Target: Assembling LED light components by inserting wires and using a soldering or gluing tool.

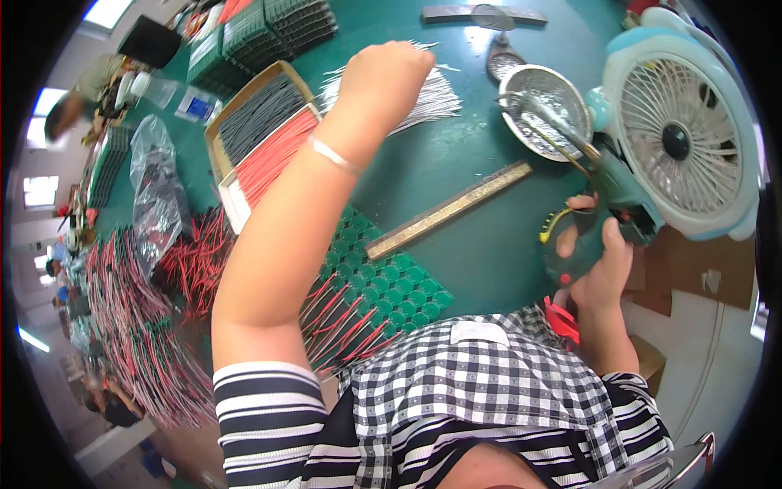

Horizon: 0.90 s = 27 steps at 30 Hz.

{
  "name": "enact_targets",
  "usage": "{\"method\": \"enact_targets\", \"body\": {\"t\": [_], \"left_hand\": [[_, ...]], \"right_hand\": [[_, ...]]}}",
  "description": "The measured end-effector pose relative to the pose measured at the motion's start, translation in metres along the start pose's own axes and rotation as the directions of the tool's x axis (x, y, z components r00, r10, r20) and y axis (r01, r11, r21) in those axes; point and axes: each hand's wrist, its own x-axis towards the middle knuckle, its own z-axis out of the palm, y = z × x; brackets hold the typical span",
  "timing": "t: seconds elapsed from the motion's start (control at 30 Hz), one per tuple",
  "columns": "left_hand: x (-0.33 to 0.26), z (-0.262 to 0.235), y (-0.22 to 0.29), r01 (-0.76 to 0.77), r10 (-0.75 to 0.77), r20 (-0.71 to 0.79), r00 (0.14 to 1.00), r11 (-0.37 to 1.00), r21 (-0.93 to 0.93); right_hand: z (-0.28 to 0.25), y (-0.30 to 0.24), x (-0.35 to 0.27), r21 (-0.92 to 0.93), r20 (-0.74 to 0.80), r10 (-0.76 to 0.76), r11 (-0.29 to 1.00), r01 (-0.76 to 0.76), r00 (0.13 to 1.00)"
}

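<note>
My left hand (389, 77) is stretched out over a pile of white wires (436, 102). Its fingers are curled closed, and the fingertips are hidden, so what they hold cannot be made out. In my right hand (607, 265) is a green soldering gun (635, 191), gripped by its handle. The gun's metal barrel reaches over a white bowl (511, 126) with silvery, shiny contents. Close in front of me lies a green circuit board panel (407, 281) with round sections. Red and black wires (346, 314) stick out from its near-left part.
A blue-and-white fan (676, 143) stands right of the bowl. A metal bar (448, 210) lies mid-table. Boxes hold black wires (261, 118) and red wires (273, 155). Wire bundles (138, 326), a plastic bag (156, 191) and stacked green panels (244, 53) are leftward.
</note>
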Motion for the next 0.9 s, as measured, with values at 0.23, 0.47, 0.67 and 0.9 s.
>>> {"method": "enact_targets", "body": {"t": [0.23,0.47,0.67,0.9], "left_hand": [[-0.063,-0.082,0.060,-0.114,0.241,0.242,0.940,0.889,-0.444],[-0.113,-0.105,0.076,0.401,0.078,0.521,0.850,0.545,-0.736],[-0.172,-0.108,0.045,0.236,-0.154,0.196,0.968,0.822,-0.519],[-0.231,-0.131,0.011,0.444,-0.446,-0.115,0.888,0.895,-0.047]], "right_hand": [[0.026,-0.007,0.024,-0.229,0.114,-0.101,0.965,0.125,0.988],[0.105,0.033,0.029,-0.288,0.591,-0.402,0.705,0.648,0.700],[0.123,0.016,0.046,-0.362,0.772,-0.271,0.557,0.748,0.575],[0.120,-0.073,0.086,-0.346,0.937,0.040,0.228,0.910,0.346]]}}
